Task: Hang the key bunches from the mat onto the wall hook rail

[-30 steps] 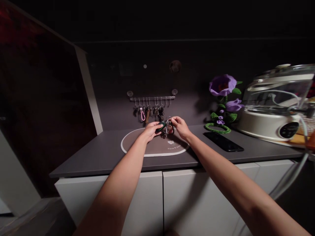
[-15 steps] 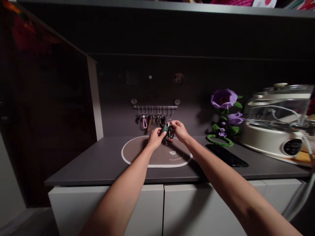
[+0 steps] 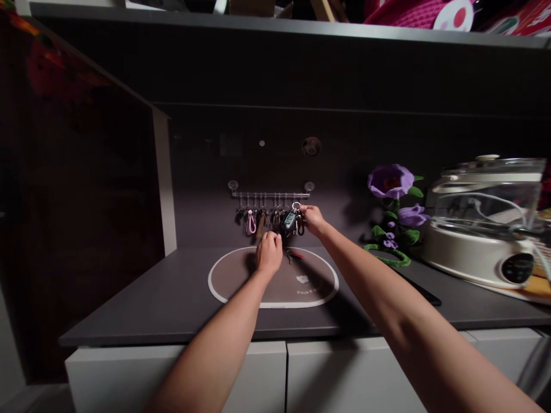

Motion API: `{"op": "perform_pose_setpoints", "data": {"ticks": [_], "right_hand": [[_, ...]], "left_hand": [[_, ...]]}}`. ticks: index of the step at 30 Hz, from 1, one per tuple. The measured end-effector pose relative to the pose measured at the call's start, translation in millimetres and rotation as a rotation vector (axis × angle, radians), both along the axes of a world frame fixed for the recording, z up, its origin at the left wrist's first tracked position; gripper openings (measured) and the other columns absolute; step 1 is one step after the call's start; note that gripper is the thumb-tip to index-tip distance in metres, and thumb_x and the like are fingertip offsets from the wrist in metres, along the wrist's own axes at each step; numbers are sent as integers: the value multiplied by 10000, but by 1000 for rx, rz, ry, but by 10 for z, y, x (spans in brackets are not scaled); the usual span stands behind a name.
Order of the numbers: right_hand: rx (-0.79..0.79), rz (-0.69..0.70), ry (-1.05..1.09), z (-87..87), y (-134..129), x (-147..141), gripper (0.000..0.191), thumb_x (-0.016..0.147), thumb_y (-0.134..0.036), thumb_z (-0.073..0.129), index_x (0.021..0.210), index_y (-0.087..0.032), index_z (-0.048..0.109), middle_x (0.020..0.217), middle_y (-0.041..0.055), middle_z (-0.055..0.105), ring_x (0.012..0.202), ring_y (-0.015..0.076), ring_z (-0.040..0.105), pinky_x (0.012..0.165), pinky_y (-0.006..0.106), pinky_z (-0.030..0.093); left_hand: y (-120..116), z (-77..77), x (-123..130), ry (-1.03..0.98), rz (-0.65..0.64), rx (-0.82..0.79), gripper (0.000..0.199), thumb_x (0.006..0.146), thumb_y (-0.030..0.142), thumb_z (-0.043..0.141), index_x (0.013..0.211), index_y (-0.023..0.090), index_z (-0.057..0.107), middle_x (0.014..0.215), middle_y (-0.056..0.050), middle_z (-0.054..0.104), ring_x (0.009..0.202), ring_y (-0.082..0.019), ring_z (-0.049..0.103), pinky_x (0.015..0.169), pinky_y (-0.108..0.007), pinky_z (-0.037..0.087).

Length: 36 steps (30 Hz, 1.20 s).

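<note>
My right hand (image 3: 313,219) pinches a metal key ring (image 3: 296,206) at the right part of the hook rail (image 3: 271,195). From this ring hangs a dark car key fob (image 3: 288,221), with other keys beside it. Whether the ring is on a hook I cannot tell. My left hand (image 3: 269,252) is below and left of the fob, apart from it, its fingers curled in and nothing visible in them. Several key bunches hang along the rail, one with a pink strap (image 3: 251,222) and one with a brown strap (image 3: 260,225). Keys with a red piece (image 3: 296,254) lie on the oval mat (image 3: 241,289).
A purple flower decoration (image 3: 391,181) stands on the right of the counter (image 3: 172,310). Beside it are a black phone (image 3: 419,287), partly behind my right forearm, and a white appliance with a clear cover (image 3: 465,246). A shelf (image 3: 301,28) runs overhead.
My left hand has let go of the key fob and dropped down and left, its fingers curled. My right hand still holds the ring, and the fob now hangs. The view has tilted slightly upward.
</note>
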State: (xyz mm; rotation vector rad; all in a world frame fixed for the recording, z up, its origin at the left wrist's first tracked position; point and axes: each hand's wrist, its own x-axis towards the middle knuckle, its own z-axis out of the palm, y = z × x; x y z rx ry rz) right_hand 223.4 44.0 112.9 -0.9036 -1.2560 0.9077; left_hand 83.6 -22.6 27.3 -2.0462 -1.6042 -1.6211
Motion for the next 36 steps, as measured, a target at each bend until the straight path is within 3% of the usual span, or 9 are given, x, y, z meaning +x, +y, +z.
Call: {"op": "perform_pose_setpoints", "data": {"ticks": [13, 36], "right_hand": [[-74, -114, 109, 87, 259, -40, 189, 735, -156, 536, 592, -177, 413, 415, -37, 378, 382, 81, 380, 369, 219, 339], [-89, -164, 107, 73, 303, -21, 179, 701, -104, 549, 601, -179, 421, 471, -26, 395, 412, 83, 397, 365, 215, 367]], "left_hand": [[76, -39, 37, 87, 24, 8, 237, 875, 255, 317, 732, 205, 500, 838, -72, 570, 795, -173, 538, 692, -279, 363], [79, -45, 38, 112, 51, -31, 251, 881, 254, 308, 747, 190, 510, 853, -75, 574, 819, -167, 543, 716, -269, 370]]}}
